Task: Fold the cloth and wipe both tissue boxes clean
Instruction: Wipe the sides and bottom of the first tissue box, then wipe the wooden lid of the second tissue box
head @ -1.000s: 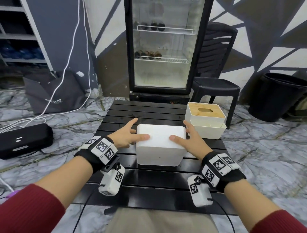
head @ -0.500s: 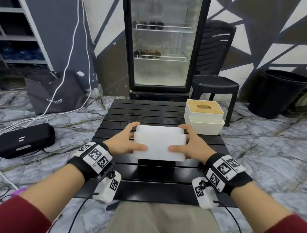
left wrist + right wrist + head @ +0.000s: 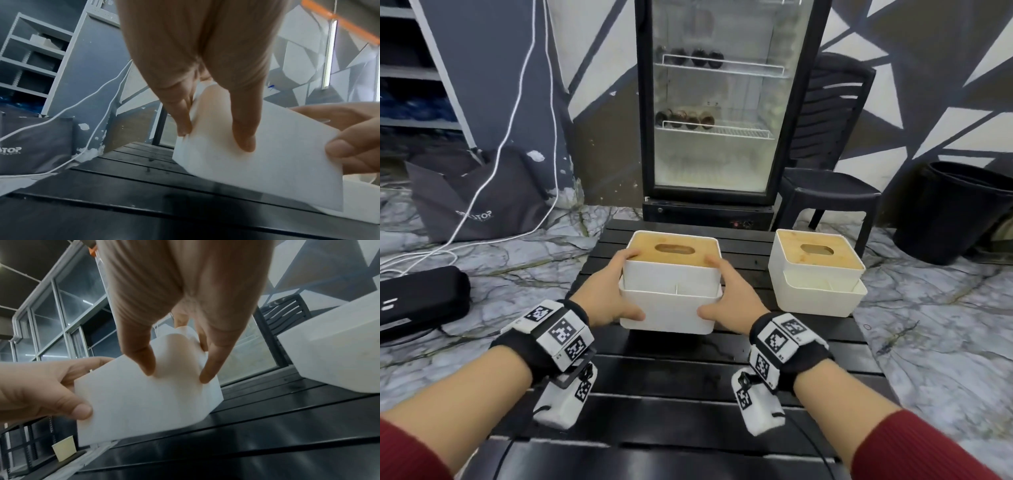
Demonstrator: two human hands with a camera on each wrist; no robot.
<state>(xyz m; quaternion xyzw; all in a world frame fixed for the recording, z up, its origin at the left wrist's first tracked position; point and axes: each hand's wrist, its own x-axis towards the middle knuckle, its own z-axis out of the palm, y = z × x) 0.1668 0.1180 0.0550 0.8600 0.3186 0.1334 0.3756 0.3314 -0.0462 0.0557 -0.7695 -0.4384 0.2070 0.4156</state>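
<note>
Your left hand (image 3: 604, 298) and right hand (image 3: 732, 298) grip opposite sides of the white plastic tissue box with a wooden slotted lid (image 3: 671, 291), thumbs on its near face, tilted above the black slatted table (image 3: 688, 383). A matching second white box (image 3: 818, 274) sits apart to the right, near the table's edge.

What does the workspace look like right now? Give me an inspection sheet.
Surface: black slatted table.
Job's things: near tissue box upright, bamboo lid up; second tissue box to its right, apart. Cloth: nothing seen.
Clutter: nothing seen.
Hands: left hand and right hand grip the near tissue box by its sides.
Cables: white cable hanging left.
Surroundings: glass-door fridge, black chair, black bin.
</note>
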